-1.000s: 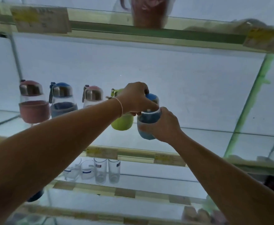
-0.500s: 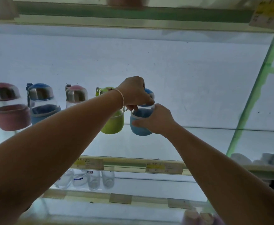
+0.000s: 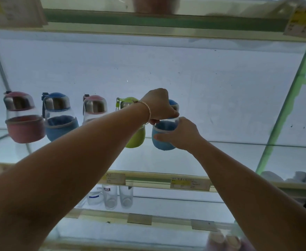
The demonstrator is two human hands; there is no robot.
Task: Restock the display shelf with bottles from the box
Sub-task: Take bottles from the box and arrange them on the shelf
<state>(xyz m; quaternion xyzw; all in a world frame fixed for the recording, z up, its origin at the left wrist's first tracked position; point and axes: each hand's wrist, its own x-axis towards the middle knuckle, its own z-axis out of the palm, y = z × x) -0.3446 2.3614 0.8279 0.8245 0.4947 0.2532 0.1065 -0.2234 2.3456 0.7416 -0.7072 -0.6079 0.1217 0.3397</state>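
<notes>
Setting blue bottle [image 3: 164, 136] on shelf [image 3: 166, 160]: right hand [image 3: 181, 135] wraps its base, left hand [image 3: 159, 105] grips cap; lower level, clear of green bottle [image 3: 136, 138] beside fingers.

Blue-sleeved bottle [image 3: 162, 140], upright, just right of green bottle [image 3: 136, 140], rightmost on glass shelf [image 3: 221, 156]

Shelf price tags [image 3: 190, 184] look too blurred to read.

Both hands on blue bottle [image 3: 164, 136] — left hand [image 3: 158, 105] gripping cap, right hand [image 3: 182, 135] gripping base
</notes>
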